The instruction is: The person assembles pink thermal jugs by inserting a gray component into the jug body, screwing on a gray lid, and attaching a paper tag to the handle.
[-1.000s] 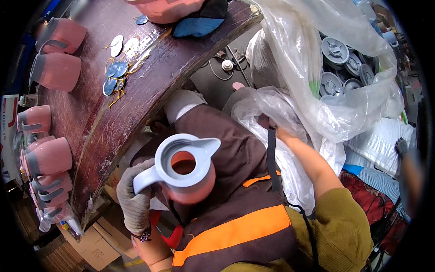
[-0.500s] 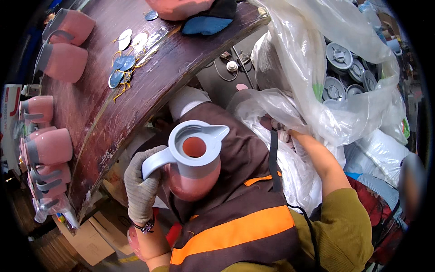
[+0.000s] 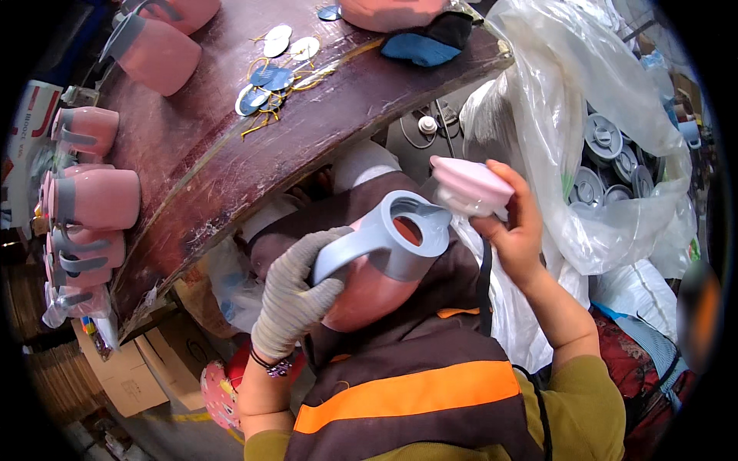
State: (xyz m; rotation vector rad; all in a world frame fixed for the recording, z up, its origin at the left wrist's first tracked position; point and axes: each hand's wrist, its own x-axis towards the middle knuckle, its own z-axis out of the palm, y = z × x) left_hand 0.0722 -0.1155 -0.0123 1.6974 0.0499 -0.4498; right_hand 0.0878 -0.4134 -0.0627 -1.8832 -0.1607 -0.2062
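My left hand [image 3: 296,296], in a grey striped knit glove, is closed round the grey-blue handle of a pink jug [image 3: 369,288]. The jug tilts to the right above my lap, its round mouth uncovered and its spout pointing right. Bare, my right hand [image 3: 513,227] pinches a pink lid [image 3: 470,184] with a whitish translucent underside. That lid is held just right of the jug's spout, apart from it.
Several pink jugs stand along the left of the dark red table [image 3: 200,146]. Round tags [image 3: 269,84] with yellow strings lie on it, near a blue-and-black cloth item [image 3: 423,48]. At right, a clear plastic bag [image 3: 550,165] holds grey lids [image 3: 603,138]. Cardboard boxes [image 3: 127,369] sit below left.
My right hand has come out of the white plastic bag with the pink lid and moved up beside the jug. The jug has shifted right and now tilts more.
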